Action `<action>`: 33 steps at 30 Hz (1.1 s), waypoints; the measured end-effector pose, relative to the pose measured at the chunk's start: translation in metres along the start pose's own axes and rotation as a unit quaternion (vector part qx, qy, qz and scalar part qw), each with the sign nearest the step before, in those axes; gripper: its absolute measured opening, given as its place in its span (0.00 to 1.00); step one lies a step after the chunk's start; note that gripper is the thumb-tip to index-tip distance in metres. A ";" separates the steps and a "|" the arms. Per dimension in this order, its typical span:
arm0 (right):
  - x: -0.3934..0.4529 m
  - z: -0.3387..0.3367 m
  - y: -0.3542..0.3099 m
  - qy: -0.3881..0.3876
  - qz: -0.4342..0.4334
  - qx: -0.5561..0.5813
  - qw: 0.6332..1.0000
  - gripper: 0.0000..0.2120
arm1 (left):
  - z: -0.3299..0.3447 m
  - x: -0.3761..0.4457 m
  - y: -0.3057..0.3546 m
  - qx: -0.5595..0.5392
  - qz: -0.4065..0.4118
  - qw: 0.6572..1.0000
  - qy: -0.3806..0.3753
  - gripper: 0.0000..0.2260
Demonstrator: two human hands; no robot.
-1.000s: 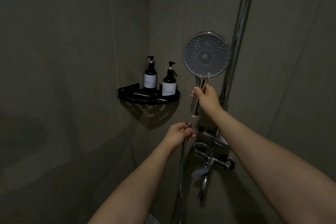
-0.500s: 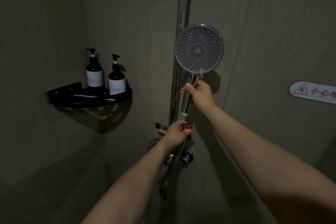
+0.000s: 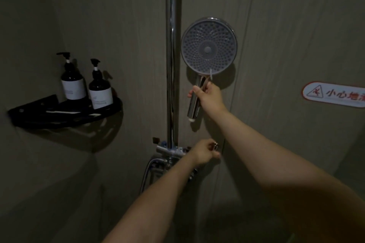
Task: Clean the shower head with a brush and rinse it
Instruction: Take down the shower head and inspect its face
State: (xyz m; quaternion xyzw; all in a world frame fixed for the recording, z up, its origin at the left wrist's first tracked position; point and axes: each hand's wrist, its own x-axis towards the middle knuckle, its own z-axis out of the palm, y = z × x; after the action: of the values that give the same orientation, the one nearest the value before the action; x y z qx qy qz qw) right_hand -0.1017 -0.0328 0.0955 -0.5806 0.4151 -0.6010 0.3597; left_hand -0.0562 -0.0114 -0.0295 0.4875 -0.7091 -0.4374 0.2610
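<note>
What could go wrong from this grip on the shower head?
1. The right hand grips the shower head by its smooth chrome handle alone, held high; if that handle is wet, it could slip and drop onto the mixer valve.
2. The left hand pinches a small metal fitting beside the valve; a slip could drop it.

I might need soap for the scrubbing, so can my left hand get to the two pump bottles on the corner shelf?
Probably yes: nothing stands between the left hand and the pump bottles, but it pinches a small metal fitting it must release first.
</note>
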 end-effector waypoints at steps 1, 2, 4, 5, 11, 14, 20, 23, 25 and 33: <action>0.001 -0.001 0.001 0.000 0.001 -0.005 1.000 0.10 | -0.004 0.001 -0.008 0.041 -0.008 0.999 0.012 0.12; 0.002 -0.001 0.002 0.000 0.004 -0.012 1.000 0.10 | -0.008 0.002 -0.017 0.074 -0.015 0.997 0.033 0.12; 0.004 -0.001 0.004 0.001 0.016 -0.020 1.000 0.10 | -0.015 0.000 -0.029 0.131 -0.012 0.989 0.069 0.12; 0.004 -0.001 0.004 0.001 0.022 -0.017 1.000 0.10 | -0.016 -0.002 -0.032 0.166 0.002 0.983 0.073 0.11; 0.001 0.003 0.006 -0.005 0.026 0.017 1.000 0.03 | -0.028 0.000 -0.027 0.199 0.036 0.970 0.136 0.09; 0.001 0.005 0.004 0.005 0.021 0.016 1.000 0.08 | -0.051 0.002 -0.034 0.124 0.013 0.980 0.155 0.10; -0.001 0.006 0.005 0.001 0.026 0.035 0.999 0.03 | -0.044 -0.001 -0.043 0.216 -0.017 0.969 0.118 0.07; -0.001 0.005 0.008 0.000 0.023 0.020 1.000 0.08 | -0.037 -0.004 -0.039 0.289 -0.004 0.947 0.140 0.07; -0.001 0.005 0.009 -0.002 0.021 0.009 1.000 0.09 | -0.036 -0.007 -0.036 0.324 0.004 0.934 0.149 0.09; -0.001 0.014 0.016 -0.013 0.018 0.013 1.000 0.10 | -0.041 -0.011 -0.036 0.443 0.000 0.890 0.108 0.12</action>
State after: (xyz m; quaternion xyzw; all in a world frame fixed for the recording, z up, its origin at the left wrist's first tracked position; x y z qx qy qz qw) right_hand -0.0881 -0.0395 0.0807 -0.5758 0.4126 -0.5928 0.3830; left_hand -0.0027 -0.0218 -0.0402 0.5966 -0.7968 -0.0222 0.0932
